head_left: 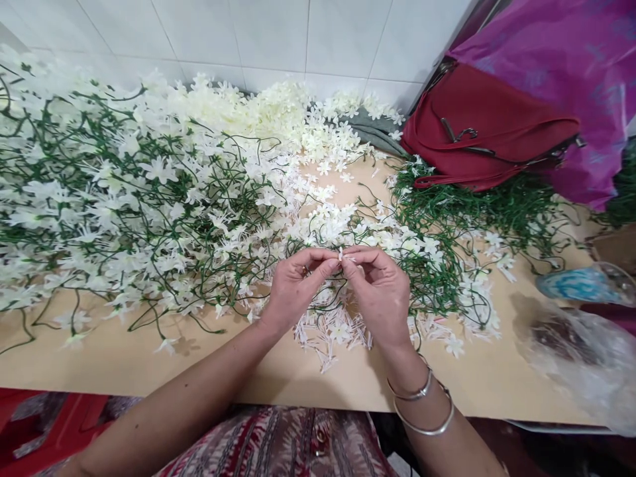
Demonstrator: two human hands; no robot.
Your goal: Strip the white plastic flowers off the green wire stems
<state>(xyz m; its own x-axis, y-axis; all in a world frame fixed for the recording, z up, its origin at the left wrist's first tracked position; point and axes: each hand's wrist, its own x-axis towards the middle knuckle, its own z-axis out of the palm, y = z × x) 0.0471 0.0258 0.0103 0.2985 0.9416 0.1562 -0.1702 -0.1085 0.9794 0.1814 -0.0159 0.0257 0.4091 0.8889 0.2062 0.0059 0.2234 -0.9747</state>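
My left hand (301,281) and my right hand (380,288) meet at mid-table, thumbs and forefingers pinched together. Between the fingertips is a small white artificial flower piece (340,254), mostly covered by them. Under and around my hands lie thin white stamen sticks (325,341) in a loose heap. White artificial flowers (328,222) lie just beyond my fingers. To the left spreads a big pile of white flowers on green stems (124,212). Green plastic stems (437,278) lie tangled to the right of my right hand.
Pale yellow blossoms (278,109) are heaped by the tiled wall (273,33). At the back right, a red bag (487,126) rests beside a purple plastic sheet (561,53). A blue-and-white container (571,283) and a clear plastic bag (586,351) are on the right. A red stool (74,424) stands below the table (199,371).
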